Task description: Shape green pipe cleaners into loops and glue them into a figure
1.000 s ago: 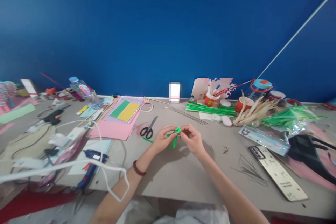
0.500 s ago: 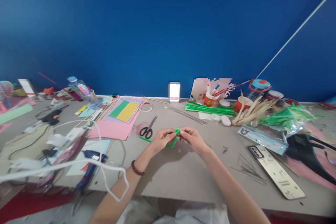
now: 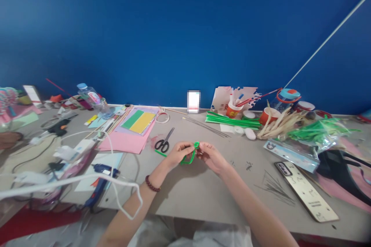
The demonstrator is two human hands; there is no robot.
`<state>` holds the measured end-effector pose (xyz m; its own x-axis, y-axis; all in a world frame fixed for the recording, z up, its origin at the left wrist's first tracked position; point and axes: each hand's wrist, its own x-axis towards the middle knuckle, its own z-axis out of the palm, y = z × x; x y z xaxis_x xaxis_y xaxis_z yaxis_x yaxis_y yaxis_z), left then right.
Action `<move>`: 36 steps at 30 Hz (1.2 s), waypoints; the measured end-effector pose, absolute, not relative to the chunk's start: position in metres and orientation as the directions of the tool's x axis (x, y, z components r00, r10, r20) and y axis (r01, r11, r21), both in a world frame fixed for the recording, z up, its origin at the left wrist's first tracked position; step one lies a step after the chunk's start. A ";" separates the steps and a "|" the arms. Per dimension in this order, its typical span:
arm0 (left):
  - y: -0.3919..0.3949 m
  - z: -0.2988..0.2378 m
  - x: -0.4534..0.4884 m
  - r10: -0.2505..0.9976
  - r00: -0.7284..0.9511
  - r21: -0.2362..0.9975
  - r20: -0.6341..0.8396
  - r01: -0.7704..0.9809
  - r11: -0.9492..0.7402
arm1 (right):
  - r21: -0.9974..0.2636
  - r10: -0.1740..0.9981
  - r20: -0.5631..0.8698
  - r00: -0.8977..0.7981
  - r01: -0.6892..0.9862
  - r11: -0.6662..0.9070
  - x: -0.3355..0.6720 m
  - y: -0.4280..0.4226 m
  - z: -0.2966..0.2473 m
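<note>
A green pipe cleaner, its top curled into a small coil, is pinched between both hands above the table. My left hand grips it from the left, fingers closed, with a bent loop hanging below. A straight green length sticks out leftward past that wrist. From the right, my right hand closes thumb and fingertips on the coil's edge. Scissors with black handles lie just left of my left hand, touching or close to the green end; I cannot tell which.
Green pipe cleaners lie behind, by a paper cup of pens. A phone and dark wires are at right. To the left are pink paper, a glue gun, a white cable and another person's hand.
My right fingers have shifted slightly at the coil, which now shows a clearer ring. The loop below has tilted a little. Another person's hand has appeared at the left edge.
</note>
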<state>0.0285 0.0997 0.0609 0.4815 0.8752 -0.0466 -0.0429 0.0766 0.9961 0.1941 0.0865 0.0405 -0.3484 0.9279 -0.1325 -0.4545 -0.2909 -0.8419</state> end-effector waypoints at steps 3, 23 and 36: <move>0.101 0.059 0.028 0.884 0.463 0.995 -0.065 -0.042 0.095 | -0.825 0.913 -0.146 -0.382 -0.463 -0.326 0.194 0.086 0.041; 0.097 0.050 0.035 0.883 0.275 0.830 0.380 0.319 -0.457 | -0.959 0.996 -0.059 -0.074 -0.272 -0.077 0.190 0.090 0.040; 0.093 0.042 0.039 0.865 0.269 0.797 0.424 0.342 -0.497 | -0.742 0.928 -0.266 -0.260 -0.560 -0.369 0.187 0.089 0.036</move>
<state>0.0387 0.0935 0.0423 0.2690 0.8648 0.4239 0.3425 -0.4972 0.7972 0.1870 0.0888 0.0359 -0.2600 0.9283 -0.2658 -0.5601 -0.3692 -0.7416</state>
